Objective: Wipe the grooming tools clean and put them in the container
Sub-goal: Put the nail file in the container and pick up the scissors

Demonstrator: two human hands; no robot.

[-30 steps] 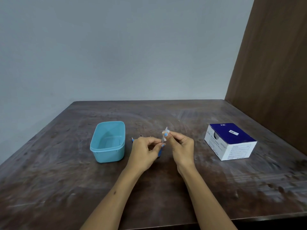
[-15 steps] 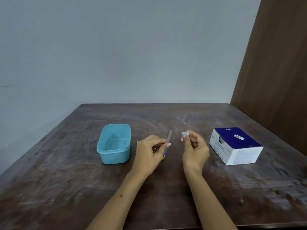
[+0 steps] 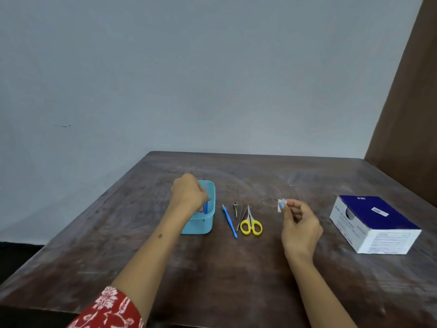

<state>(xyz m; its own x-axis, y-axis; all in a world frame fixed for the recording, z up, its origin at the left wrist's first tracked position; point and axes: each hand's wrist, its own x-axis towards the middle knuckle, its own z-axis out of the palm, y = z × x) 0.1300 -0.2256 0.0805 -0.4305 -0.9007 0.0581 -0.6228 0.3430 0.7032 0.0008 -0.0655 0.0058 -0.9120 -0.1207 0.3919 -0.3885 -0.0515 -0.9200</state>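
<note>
My left hand hovers over the light blue container and holds a blue-handled tool down inside it. My right hand is raised to the right and pinches a small white wipe between thumb and fingers. On the table between my hands lie a blue-handled pick, small tweezers, a thin metal tool and yellow-handled scissors.
A white and navy cardboard box sits at the right on the dark wooden table. A brown wooden panel stands behind it. The grey wall runs along the table's far edge.
My left hand moved left from the middle of the table to the container, carrying the blue-handled tool into it. The tools on the table are now uncovered. My right hand drifted right with the wipe.
</note>
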